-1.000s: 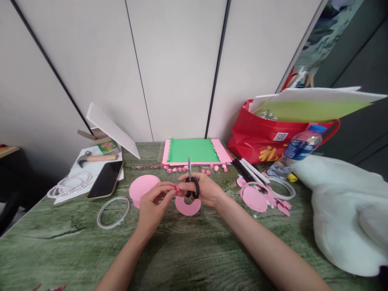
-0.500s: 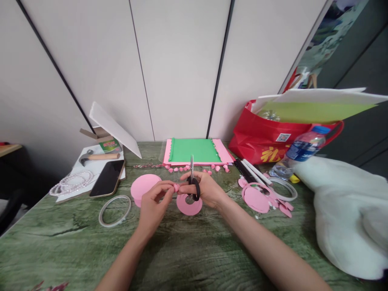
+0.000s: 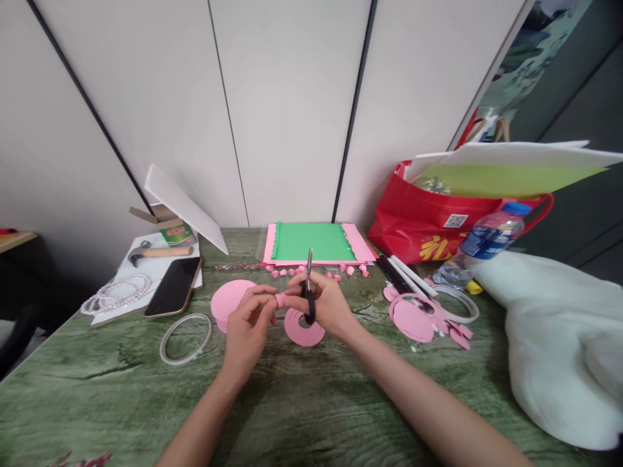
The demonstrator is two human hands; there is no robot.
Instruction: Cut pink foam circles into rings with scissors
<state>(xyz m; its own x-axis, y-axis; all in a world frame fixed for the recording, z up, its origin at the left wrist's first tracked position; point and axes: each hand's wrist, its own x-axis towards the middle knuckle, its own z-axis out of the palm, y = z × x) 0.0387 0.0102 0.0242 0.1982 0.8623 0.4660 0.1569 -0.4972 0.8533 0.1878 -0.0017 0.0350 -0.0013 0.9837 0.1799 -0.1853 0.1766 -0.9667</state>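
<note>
Between my two hands is a small rolled piece of pink paper [image 3: 280, 299]. My left hand [image 3: 248, 324] pinches it from the left. My right hand [image 3: 326, 301] has scissors [image 3: 309, 292] hooked on its fingers, blades pointing away from me, while its fingertips touch the roll's right side. Under the right hand lies a pink paper disc [image 3: 304, 329] with a ring-shaped cut. Pink paper circles [image 3: 231, 301] lie left of my left hand. Several small pink paper rolls [image 3: 341, 268] sit in a row beyond the hands.
Green sheets [image 3: 311, 241] lie on pink ones at the back. On the left are a tape roll [image 3: 185, 339], phone [image 3: 172, 287], hammer [image 3: 160, 253] and beads [image 3: 117, 295]. A red bag [image 3: 413, 220], bottle [image 3: 491, 240], pens [image 3: 413, 277], and pink scraps [image 3: 413, 321] stand or lie right.
My left fingers have shifted around the pink roll, and the right fingertips have moved slightly left with it. The scissors stay in my right hand, turned a little more upright.
</note>
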